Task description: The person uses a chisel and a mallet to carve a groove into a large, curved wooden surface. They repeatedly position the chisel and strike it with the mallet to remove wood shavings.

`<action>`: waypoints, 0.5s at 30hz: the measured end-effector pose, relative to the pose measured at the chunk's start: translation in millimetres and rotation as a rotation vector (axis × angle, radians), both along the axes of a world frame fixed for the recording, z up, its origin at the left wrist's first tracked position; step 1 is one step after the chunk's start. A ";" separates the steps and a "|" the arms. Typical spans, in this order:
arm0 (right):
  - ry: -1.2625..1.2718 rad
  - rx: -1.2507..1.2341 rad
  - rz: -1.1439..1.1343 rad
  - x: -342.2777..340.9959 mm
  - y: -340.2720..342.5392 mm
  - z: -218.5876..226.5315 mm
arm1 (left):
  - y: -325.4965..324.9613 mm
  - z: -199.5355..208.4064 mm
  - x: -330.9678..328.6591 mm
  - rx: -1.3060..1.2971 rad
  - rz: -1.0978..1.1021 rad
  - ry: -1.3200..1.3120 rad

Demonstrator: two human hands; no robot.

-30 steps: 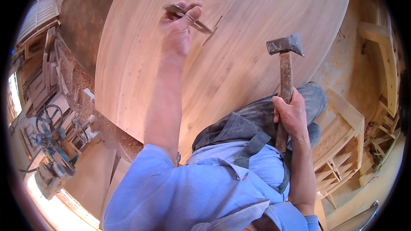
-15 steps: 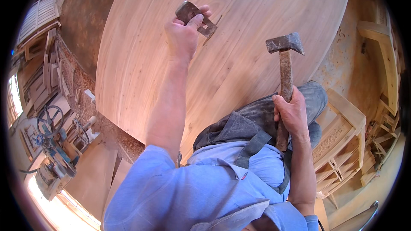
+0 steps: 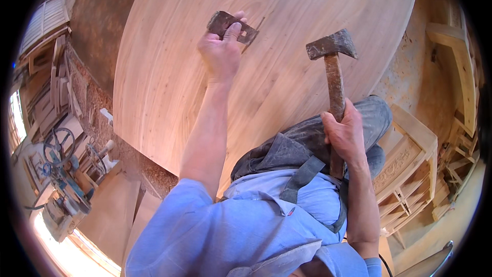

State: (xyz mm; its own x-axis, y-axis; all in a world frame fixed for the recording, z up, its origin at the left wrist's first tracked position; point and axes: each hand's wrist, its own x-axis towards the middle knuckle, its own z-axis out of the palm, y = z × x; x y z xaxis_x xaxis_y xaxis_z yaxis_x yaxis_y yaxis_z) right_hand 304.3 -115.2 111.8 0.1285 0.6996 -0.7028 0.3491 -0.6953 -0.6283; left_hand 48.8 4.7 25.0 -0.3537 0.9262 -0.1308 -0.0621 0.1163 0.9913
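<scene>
My left hand (image 3: 221, 54) is closed on a plane iron (image 3: 220, 22), a dark, worn flat metal blade with a slot through it. Thumb on top, it holds the iron over the far middle of a large pale wooden top (image 3: 159, 87). A dark slit or mark in the wood shows beside the iron's right end. To the right, my right hand (image 3: 348, 136) wraps the wooden handle of a hammer (image 3: 335, 84). The hammer's scuffed metal head points up and away, apart from the iron. My bent leg lies below it.
An unfinished wooden cabinet with a carved panel (image 3: 397, 166) stands at the right, with a wooden frame (image 3: 458, 61) beyond. At the left are a machine with a handwheel (image 3: 59, 141), stacked boards (image 3: 61, 79) and shavings (image 3: 146, 161) on the floor.
The plane iron has turned flatter and come slightly nearer in my left hand. My right hand has tilted the hammer, so its head has shifted left and up.
</scene>
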 end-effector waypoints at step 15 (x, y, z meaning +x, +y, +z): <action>-0.381 0.815 0.535 -55.1 82.2 69.1 | -3.2 14.6 20.5 -0.119 -0.017 0.299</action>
